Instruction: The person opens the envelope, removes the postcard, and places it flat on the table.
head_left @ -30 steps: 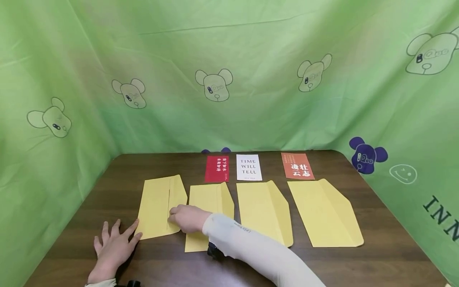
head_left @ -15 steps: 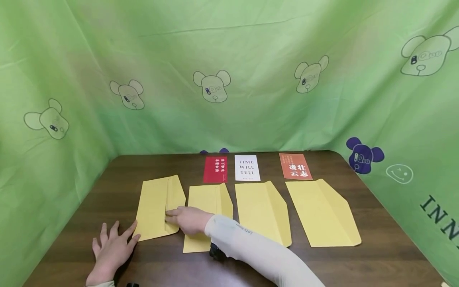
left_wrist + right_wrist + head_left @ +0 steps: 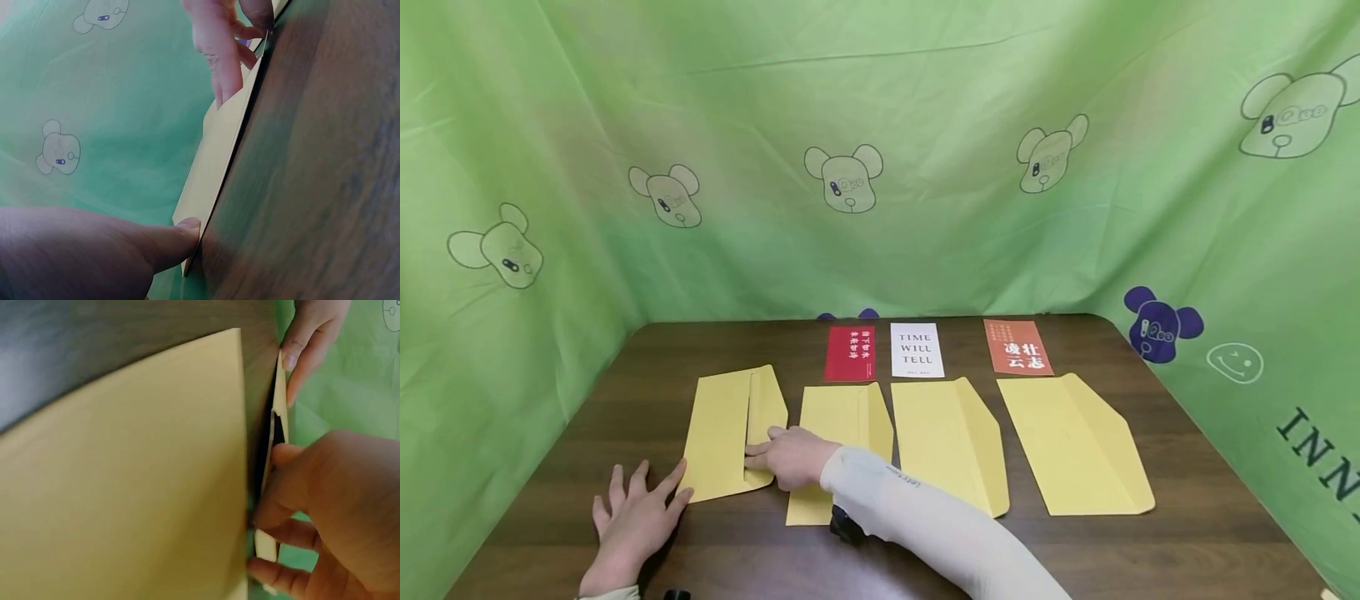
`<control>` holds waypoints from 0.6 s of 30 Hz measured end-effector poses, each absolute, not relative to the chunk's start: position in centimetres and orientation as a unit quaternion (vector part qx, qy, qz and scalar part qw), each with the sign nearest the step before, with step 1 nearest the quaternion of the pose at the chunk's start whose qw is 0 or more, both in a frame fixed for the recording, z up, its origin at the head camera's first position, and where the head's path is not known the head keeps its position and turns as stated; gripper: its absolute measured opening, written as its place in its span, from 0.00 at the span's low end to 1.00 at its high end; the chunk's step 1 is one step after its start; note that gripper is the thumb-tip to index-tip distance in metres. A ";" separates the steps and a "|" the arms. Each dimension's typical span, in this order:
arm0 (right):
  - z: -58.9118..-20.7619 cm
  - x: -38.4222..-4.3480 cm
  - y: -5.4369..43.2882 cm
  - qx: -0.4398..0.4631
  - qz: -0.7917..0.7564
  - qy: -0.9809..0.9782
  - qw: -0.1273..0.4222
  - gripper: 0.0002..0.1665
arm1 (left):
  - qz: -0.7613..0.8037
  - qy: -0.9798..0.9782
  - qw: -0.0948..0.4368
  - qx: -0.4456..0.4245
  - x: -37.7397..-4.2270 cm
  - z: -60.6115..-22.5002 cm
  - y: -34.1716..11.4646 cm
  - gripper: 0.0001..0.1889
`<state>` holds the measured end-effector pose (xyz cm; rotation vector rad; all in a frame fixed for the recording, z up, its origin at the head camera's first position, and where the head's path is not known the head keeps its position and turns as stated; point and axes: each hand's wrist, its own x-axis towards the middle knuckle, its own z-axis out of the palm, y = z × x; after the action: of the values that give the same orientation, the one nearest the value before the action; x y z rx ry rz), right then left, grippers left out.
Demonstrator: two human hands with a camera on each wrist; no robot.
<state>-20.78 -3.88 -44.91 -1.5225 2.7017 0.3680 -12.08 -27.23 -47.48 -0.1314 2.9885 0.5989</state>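
Pinching the flap edge of the leftmost yellow envelope [image 3: 730,433], my right hand [image 3: 793,457] has its grip curled round that paper, thumb and fingers on either side of it. My left hand [image 3: 636,521] lies flat on the table [image 3: 1187,542] with straight fingers, the fingertips touching the envelope's near left corner. This envelope sits at the left end of a row of four; the second envelope [image 3: 842,417] lies partly under my right forearm. Beyond the row lie a red card [image 3: 850,353], a white card [image 3: 917,350] and an orange card [image 3: 1018,347].
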 end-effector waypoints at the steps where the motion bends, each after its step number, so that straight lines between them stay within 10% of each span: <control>1: -44.8 -20.7 -4.0 -0.487 0.120 0.865 0.009 0.34 | 0.196 0.979 0.046 -0.043 -12.1 -47.4 -27.2 0.31; 18: -43.3 -20.5 -4.8 -0.490 0.133 0.862 -0.004 0.12 | 0.189 0.979 0.066 -0.043 -12.0 -47.1 -27.3 0.34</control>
<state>-20.54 -4.75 -43.30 -1.5418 2.7135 0.4191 -11.99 -27.32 -47.11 -0.1296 2.9515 0.5689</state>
